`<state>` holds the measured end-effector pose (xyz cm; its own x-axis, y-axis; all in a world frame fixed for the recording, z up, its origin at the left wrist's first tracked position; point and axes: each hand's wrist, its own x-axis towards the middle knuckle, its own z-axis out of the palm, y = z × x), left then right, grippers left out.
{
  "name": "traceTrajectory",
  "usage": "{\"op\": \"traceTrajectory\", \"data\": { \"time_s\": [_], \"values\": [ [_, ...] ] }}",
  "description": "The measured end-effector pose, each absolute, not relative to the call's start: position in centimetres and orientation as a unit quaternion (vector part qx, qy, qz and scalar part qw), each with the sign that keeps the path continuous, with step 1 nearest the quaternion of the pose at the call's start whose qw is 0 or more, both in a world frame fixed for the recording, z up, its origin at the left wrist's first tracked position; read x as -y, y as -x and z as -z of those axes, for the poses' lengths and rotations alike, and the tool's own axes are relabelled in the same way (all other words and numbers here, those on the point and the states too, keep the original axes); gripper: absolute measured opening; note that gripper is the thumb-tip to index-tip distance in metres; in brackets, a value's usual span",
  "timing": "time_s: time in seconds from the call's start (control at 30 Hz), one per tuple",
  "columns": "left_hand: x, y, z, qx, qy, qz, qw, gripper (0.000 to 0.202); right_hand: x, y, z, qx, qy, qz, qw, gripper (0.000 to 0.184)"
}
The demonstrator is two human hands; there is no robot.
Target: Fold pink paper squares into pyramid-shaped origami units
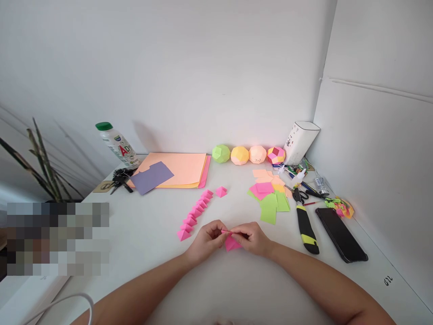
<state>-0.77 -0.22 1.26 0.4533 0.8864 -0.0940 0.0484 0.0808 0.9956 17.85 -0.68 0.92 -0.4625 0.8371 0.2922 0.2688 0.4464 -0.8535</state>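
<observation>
Between my two hands is a pink piece of folded paper (pixel 232 243), its point hanging down toward the table. My left hand (pixel 210 241) pinches its upper left edge between thumb and fingers. At the upper right edge, my right hand (pixel 252 238) pinches the same paper. A slanting row of small pink folded paper units (pixel 196 212) lies just beyond my left hand. One more pink folded unit (pixel 221 192) sits apart at the row's far end. Loose pink (pixel 262 189) and green paper pieces (pixel 269 207) lie beyond my right hand.
Several paper balls (pixel 240 155) line the wall. Coloured sheets (pixel 176 167) with a purple piece (pixel 152 177), a bottle (pixel 117 142) and keys (pixel 122 177) are at the left. A utility knife (pixel 306 225), scissors (pixel 300 195), a phone (pixel 341 234) and a white container (pixel 301 142) stand or lie right.
</observation>
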Motion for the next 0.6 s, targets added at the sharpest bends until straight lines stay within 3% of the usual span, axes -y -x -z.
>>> {"op": "traceTrajectory", "data": {
  "time_s": [0.6],
  "values": [
    [0.08, 1.03, -1.33, -0.425, -0.531, -0.394, 0.618, 0.013, 0.63, -18.16, -0.93, 0.734, 0.391, -0.436, 0.345, 0.027]
  ]
}}
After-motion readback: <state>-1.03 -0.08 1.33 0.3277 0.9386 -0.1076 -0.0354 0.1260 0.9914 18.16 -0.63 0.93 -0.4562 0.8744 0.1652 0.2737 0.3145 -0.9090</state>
